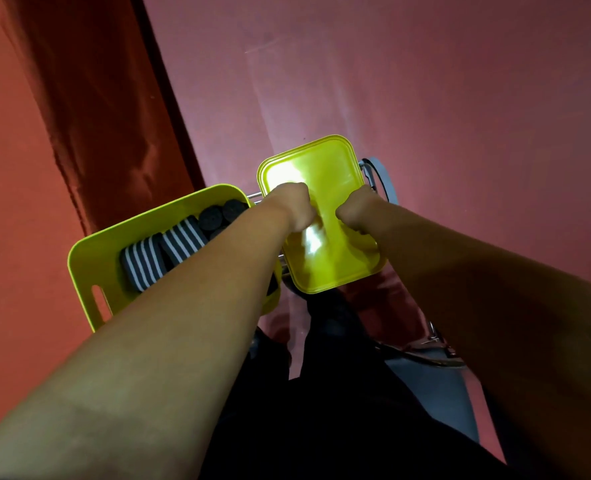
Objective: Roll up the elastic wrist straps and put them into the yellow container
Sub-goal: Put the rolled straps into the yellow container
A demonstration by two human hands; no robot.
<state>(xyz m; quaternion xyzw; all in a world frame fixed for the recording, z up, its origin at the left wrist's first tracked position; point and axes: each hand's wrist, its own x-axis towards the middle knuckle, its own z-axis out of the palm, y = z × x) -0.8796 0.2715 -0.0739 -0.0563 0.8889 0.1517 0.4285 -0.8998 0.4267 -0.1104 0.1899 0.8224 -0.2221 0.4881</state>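
Two bare forearms reach out from the wearer over dark trousers point(321, 393), which fill the nearest ground; to the left of the arms, one yellow container point(79, 258), open-topped with a slot handle in its near wall, and partly crossed by the left forearm; inside it, striped rolls point(141, 268) of wrist strap stand side by side, with dark rolls point(212, 216) packed end-up behind them, a tight rolled fit that by my judgement saves room for more; just right of the container, one yellow lid point(325, 265), flat and glossy, apparently serving as a work surface close enough for a finished roll to be passed across; over the lid, the left hand point(292, 209) and right hand point(354, 211), near each other but apart, knuckles up and fingers curled under; whether they pinch a strap between them I cannot tell, since the fingertips and anything held are hidden; the posture would suit rolling one up; beneath the two yellow pieces, a metal frame point(252, 195) carries them; beyond, a pink surface point(425, 98); furthest left, a red curtain point(96, 98) in hanging folds.
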